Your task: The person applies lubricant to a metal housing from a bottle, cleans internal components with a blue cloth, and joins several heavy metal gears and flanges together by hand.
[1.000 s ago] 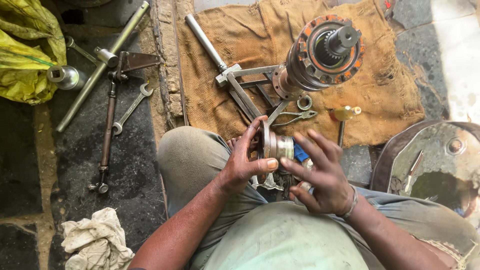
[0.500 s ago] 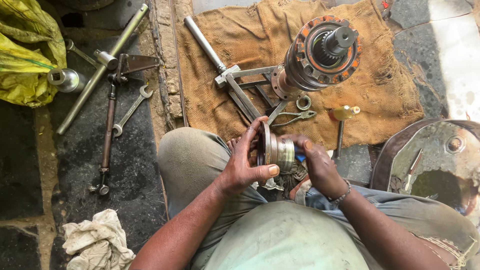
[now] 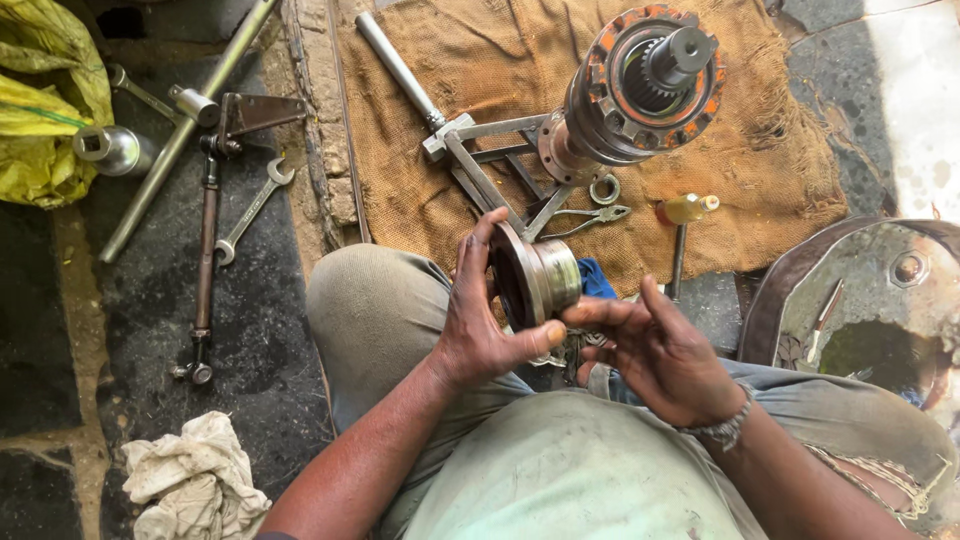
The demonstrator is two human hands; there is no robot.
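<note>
At frame centre, the left hand [image 3: 480, 335] grips a flanged hub [image 3: 535, 278] upright over the lap; the right hand [image 3: 665, 350], fingers spread, touches its rim, seemingly checking it.

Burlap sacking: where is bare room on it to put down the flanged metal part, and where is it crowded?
The burlap sacking is bare between the steel bar and the hub assembly, and right of the hub. Crowded: near the pliers, ring, screwdriver.

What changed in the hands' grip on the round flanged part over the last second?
The right hand slid off the round flanged part toward the body; now only its fingertips reach the underside. The left hand stayed clamped on the flange. Hub assembly and spanner did not move.
</note>
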